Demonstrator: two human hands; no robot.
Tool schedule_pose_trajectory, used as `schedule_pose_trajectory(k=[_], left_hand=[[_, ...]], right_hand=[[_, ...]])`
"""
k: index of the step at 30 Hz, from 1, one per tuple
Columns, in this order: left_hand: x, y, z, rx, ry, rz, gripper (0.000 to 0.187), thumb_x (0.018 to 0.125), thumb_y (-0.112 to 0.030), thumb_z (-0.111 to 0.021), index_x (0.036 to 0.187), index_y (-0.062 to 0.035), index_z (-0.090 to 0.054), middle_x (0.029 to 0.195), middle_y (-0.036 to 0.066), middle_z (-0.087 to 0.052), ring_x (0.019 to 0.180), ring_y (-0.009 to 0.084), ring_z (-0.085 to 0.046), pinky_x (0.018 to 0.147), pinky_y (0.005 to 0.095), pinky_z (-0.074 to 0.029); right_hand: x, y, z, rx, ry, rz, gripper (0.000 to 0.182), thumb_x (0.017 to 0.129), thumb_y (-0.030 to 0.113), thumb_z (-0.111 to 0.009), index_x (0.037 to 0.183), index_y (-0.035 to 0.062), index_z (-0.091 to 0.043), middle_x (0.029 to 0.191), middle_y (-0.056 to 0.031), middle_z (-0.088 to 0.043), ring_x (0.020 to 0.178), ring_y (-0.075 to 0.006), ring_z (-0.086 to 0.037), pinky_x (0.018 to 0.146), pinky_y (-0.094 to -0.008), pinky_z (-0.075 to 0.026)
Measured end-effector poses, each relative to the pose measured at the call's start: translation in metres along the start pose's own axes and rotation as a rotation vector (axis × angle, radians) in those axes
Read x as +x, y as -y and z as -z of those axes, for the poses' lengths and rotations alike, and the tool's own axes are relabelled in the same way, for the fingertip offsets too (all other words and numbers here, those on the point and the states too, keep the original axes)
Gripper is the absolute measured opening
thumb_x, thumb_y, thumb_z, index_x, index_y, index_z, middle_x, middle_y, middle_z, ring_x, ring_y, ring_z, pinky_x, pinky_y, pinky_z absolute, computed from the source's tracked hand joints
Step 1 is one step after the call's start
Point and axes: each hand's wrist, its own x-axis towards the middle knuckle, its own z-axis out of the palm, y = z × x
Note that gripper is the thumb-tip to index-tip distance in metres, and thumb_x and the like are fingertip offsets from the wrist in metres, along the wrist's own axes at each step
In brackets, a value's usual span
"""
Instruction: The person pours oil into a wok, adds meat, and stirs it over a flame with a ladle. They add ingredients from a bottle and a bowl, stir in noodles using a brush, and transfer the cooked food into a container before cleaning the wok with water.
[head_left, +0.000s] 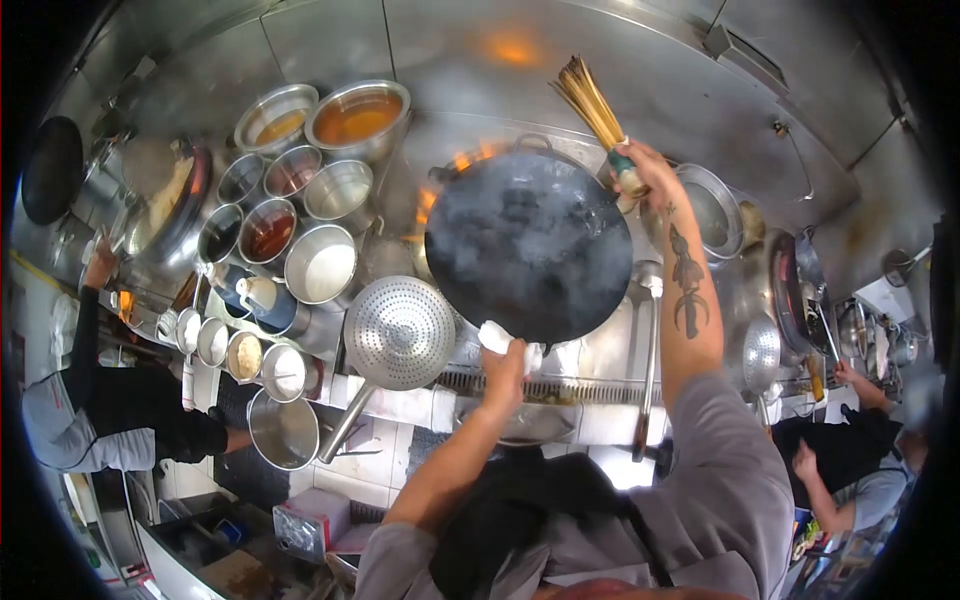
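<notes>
A large dark wok (528,250) sits over the burner, steam rising from it and flames showing at its left rim. At its near edge my left hand (505,372) is closed on a white cloth (497,338), which lies against the wok's rim. My right hand (645,172) grips the green-bound handle of a bamboo brush (592,100), bristles pointing up and away, beyond the wok's upper right edge. Nothing can be made out inside the wok except a wet, smoky surface.
A perforated strainer (399,332) lies left of the wok, near metal pots of sauces (268,230) and small seasoning cups (285,373). A long-handled ladle (650,340) lies to the right. Co-workers stand at far left (110,420) and far right (850,480).
</notes>
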Motion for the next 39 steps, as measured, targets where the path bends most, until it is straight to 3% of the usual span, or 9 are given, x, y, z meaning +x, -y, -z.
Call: schedule_pose_trajectory(k=[4, 12, 15, 17, 24, 27, 32, 36, 39], left_hand=[[0.01, 0.014, 0.005, 0.0, -0.027, -0.008, 0.031, 0.078, -0.01, -0.059, 0.106, -0.0034, -0.046, 0.081, 0.006, -0.057, 0.059, 0.0154, -0.058, 0.035, 0.0265, -0.04], [-0.009, -0.021, 0.027, 0.102, 0.165, 0.238, 0.029, 0.091, -0.036, -0.054, 0.102, -0.0092, -0.05, 0.079, 0.004, -0.061, 0.058, 0.0133, -0.059, 0.035, 0.0252, -0.038], [-0.021, -0.03, 0.042, 0.26, 0.169, 0.243, 0.04, 0.092, -0.046, -0.05, 0.107, -0.0097, -0.053, 0.081, 0.003, -0.063, 0.058, 0.0141, -0.061, 0.036, 0.0258, -0.038], [-0.024, -0.028, 0.055, 0.201, 0.156, 0.251, 0.041, 0.092, -0.048, -0.05, 0.108, -0.0096, -0.053, 0.081, 0.004, -0.063, 0.058, 0.0143, -0.061, 0.036, 0.0262, -0.038], [-0.083, -0.055, 0.136, 0.086, 0.249, -0.013, 0.045, 0.094, -0.04, -0.053, 0.12, -0.004, -0.049, 0.093, 0.006, -0.061, 0.076, 0.0139, -0.061, 0.056, 0.0266, -0.049], [-0.102, -0.056, 0.195, 0.281, 0.124, -0.011, 0.044, 0.086, -0.024, -0.064, 0.121, -0.003, -0.048, 0.1, 0.007, -0.058, 0.089, 0.0142, -0.058, 0.071, 0.0304, -0.05], [-0.116, -0.039, 0.26, 0.225, -0.129, -0.054, 0.039, 0.084, -0.022, -0.064, 0.115, -0.0027, -0.049, 0.092, 0.009, -0.057, 0.076, 0.0189, -0.06, 0.051, 0.0284, -0.05], [-0.133, -0.058, 0.25, 0.321, -0.181, -0.138, 0.036, 0.087, -0.023, -0.063, 0.113, -0.0006, -0.054, 0.097, 0.005, -0.058, 0.082, 0.0138, -0.055, 0.069, 0.0275, -0.047], [-0.135, -0.051, 0.262, 0.308, -0.233, -0.112, 0.035, 0.087, -0.021, -0.062, 0.114, 0.0002, -0.054, 0.098, 0.006, -0.058, 0.083, 0.0142, -0.055, 0.07, 0.0279, -0.046]], right_hand=[[0.046, -0.057, -0.048, -0.686, -0.459, 0.297, 0.033, 0.086, 0.029, -0.06, 0.107, 0.0044, -0.063, 0.082, -0.016, -0.068, 0.062, -0.0223, -0.066, 0.055, -0.0366, -0.051], [-0.077, -0.146, -0.075, -0.981, 0.542, 0.186, 0.036, 0.078, 0.032, -0.068, 0.106, 0.009, -0.065, 0.089, -0.0159, -0.069, 0.085, -0.0321, -0.066, 0.079, -0.0388, -0.051], [0.013, -0.134, 0.014, -1.522, -0.247, 0.31, 0.033, 0.087, 0.031, -0.059, 0.096, 0.0, -0.064, 0.075, -0.0172, -0.067, 0.057, -0.0235, -0.066, 0.055, -0.0376, -0.054], [0.015, -0.086, -0.022, -0.565, -0.505, 0.106, 0.03, 0.088, 0.028, -0.058, 0.091, -0.0013, -0.062, 0.069, -0.0139, -0.065, 0.053, -0.0228, -0.063, 0.048, -0.036, -0.051], [-0.048, -0.17, -0.132, -0.85, 0.405, 0.448, 0.04, 0.084, 0.036, -0.064, 0.114, 0.0103, -0.061, 0.089, -0.0184, -0.067, 0.084, -0.0358, -0.065, 0.077, -0.0438, -0.05], [0.008, -0.159, -0.043, -1.316, 0.059, 0.161, 0.046, 0.082, 0.043, -0.063, 0.115, 0.0102, -0.063, 0.099, -0.0199, -0.067, 0.094, -0.0366, -0.065, 0.084, -0.0442, -0.05], [0.055, -0.156, -0.054, -0.713, -0.407, 0.041, 0.033, 0.084, 0.033, -0.061, 0.108, 0.0101, -0.063, 0.076, -0.0159, -0.067, 0.068, -0.0264, -0.066, 0.063, -0.0392, -0.052], [-0.07, -0.136, -0.137, -0.994, 0.46, 0.179, 0.03, 0.084, 0.033, -0.062, 0.104, 0.0109, -0.066, 0.077, -0.0159, -0.067, 0.066, -0.0241, -0.064, 0.064, -0.0398, -0.051], [-0.084, -0.143, -0.058, -1.078, 0.468, 0.144, 0.038, 0.083, 0.044, -0.062, 0.1, 0.011, -0.068, 0.08, -0.014, -0.068, 0.068, -0.0266, -0.066, 0.067, -0.0402, -0.052]])
